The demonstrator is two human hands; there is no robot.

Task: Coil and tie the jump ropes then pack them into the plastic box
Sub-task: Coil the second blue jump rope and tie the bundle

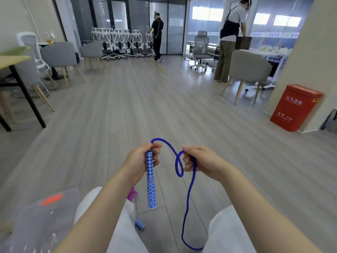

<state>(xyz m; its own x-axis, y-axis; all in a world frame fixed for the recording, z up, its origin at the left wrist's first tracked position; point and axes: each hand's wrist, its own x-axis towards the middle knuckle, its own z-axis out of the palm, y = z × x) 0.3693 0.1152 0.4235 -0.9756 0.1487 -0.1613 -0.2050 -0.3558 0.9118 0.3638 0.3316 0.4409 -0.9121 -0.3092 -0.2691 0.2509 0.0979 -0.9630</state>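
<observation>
Plastic box sits at far left beside the knee, translucent, orange patch on top; whether it is lidded can't be told from the blur. Nothing blue is seen inside it, so packing is judged not started.

Pink rope lies on the floor just right of the left forearm, mostly hidden; coiled or loose can't be told.

Left hand is wrapped around the top of the blue patterned handle, which hangs upright. Blue rope exits the handle top, arcs over to the right, and forms one small loop.

Second handle lies on the floor between the legs, apart from both hands.

Right hand is closed on the rope at the loop crossing, thumb on top. The remaining cord drops from it, curves down past the right knee and runs out of view at the bottom.

Step is judged as early coiling: one loop made, most of the cord still loose.

To do it well:
- Loops should be kept the same length, roughly matched to the handle.
- Each new loop should be passed to the left hand and pinned against the handle.
- Cord should be fed through the right hand with light tension so twist is let out.
- A tail should be left for the tie.
- Second handle should be drawn up last, not dragged under a foot.
</observation>
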